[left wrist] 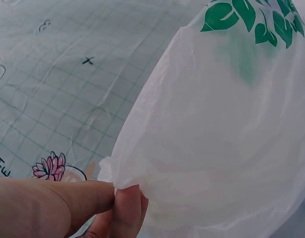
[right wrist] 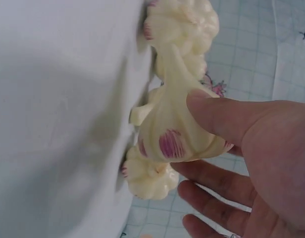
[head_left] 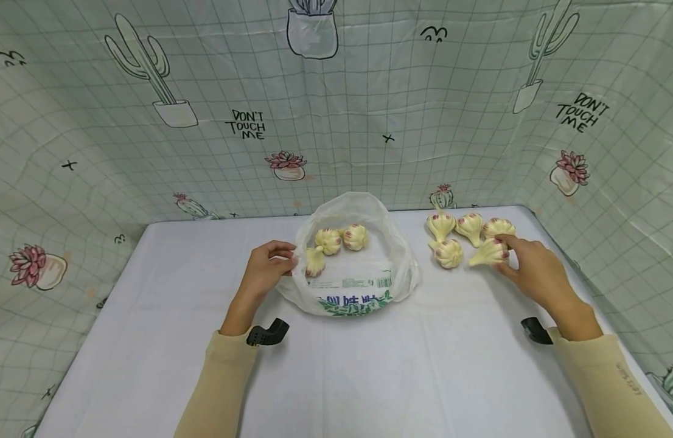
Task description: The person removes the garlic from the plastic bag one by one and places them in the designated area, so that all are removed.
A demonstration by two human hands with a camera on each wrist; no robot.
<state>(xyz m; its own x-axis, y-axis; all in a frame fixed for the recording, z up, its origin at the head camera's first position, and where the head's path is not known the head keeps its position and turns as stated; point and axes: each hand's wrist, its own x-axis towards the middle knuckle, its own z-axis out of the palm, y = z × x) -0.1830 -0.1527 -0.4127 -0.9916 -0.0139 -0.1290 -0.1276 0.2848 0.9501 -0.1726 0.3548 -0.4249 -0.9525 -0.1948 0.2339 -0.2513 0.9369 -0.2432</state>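
Garlic bulb (head_left: 487,252) sits in the right hand (head_left: 536,274), pinched between thumb and forefinger, while the other fingers spread loosely clear of it. Its stem points left, away from the palm, and its purple-streaked base faces the hand. Whether it touches the table (head_left: 413,365) below is hard to tell. Four other bulbs (head_left: 470,227) lie close to this grip: one just beyond the fingertips, two beyond and to the left, and one just left of the held stem. Well to the left of the right hand is a white plastic bag (head_left: 409,274), its mouth spread wide, with green leaves (head_left: 364,306) printed on its near side. The left hand (head_left: 268,267) pinches the left edge of that mouth between thumb and fingers. Three bulbs (head_left: 328,241) are inside the bag: one just right of this pinch, two side by side a little beyond. Behind each hand, a black device (head_left: 268,333) juts from the wrist, near a beige sleeve (head_left: 227,371). Beyond both grips hangs a checked cloth (head_left: 336,91) with drawn potted plants.
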